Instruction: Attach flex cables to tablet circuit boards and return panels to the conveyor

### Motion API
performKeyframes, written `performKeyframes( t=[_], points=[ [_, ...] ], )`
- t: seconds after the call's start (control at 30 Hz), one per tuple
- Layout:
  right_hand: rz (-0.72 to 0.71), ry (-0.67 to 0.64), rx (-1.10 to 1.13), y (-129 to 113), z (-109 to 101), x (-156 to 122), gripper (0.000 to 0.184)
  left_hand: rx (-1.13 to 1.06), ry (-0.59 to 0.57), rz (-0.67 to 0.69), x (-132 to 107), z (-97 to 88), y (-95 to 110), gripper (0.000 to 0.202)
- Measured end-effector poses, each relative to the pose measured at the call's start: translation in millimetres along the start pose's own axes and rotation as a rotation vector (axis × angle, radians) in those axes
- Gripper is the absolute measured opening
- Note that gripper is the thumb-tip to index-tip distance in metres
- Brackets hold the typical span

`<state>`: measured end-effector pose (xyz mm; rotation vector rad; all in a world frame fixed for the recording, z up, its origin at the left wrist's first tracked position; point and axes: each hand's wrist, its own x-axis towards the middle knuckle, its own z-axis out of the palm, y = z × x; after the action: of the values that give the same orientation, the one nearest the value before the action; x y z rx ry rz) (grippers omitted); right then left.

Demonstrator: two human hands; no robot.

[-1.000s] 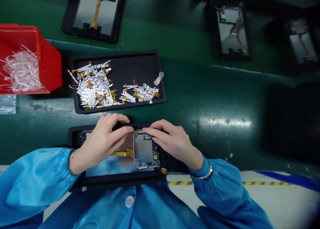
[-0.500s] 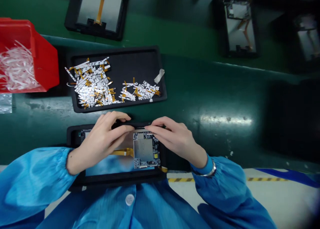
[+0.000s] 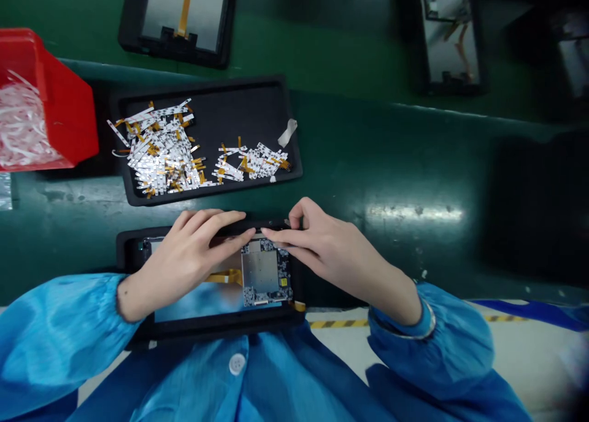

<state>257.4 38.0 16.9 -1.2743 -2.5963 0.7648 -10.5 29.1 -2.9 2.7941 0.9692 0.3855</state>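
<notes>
In front of me an opened tablet-like device (image 3: 197, 308) lies in a black tray (image 3: 207, 331). It has a circuit board (image 3: 260, 272) at its right end and an orange ribbon cable (image 3: 225, 276) running into the board. My left hand (image 3: 191, 256) lies over the device with fingers stretched out, a fingertip touching the far edge by the board. My right hand (image 3: 322, 238) meets that edge from the right, index finger extended, another finger curled, the rest drawn together. What sits under the right fingertips is too small to make out.
Beyond the device, a black tray (image 3: 230, 112) holds piles of white strips (image 3: 161, 149) with orange tails. A red bin (image 3: 71, 112) with white scraps stands at left. More opened devices (image 3: 202, 17) lie along the far side, on the green surface (image 3: 345, 152).
My right hand has shifted slightly up, one finger now curled away from the edge and its wrist further right. My left fingertips have slid a little right along the edge.
</notes>
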Motion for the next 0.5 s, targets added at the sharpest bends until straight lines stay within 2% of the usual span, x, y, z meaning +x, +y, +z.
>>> performKeyframes(
  t=[0.1, 0.2, 0.3, 0.4, 0.47, 0.5],
  points=[
    [-0.019, 0.028, 0.306, 6.3, -9.0, -1.1, 0.027, -0.054, 0.012, 0.011, 4.0, -1.9, -1.3, 0.034],
    [0.044, 0.266, 0.543, 8.6, -17.0, -2.9, 0.023, -0.068, 0.003, 0.053, 12.4, -2.6, -1.4, 0.035],
    [0.119, 0.477, 0.632, 7.2, -18.1, -3.1, 0.017, -0.068, -0.029, 0.080, 19.8, -1.9, -1.8, 0.038],
    [0.206, 0.488, 0.683, 6.6, -10.6, 0.1, 0.029, -0.094, -0.058, 0.096, 22.9, -1.3, -3.9, 0.039],
    [0.283, 0.473, 0.797, 7.2, -3.5, 3.5, 0.038, -0.116, -0.080, 0.107, 23.1, -1.0, -5.9, 0.040],
    [0.310, 0.458, 0.882, 7.7, -0.1, 5.3, 0.037, -0.125, -0.090, 0.110, 23.0, -0.9, -6.8, 0.040]
  ],
)
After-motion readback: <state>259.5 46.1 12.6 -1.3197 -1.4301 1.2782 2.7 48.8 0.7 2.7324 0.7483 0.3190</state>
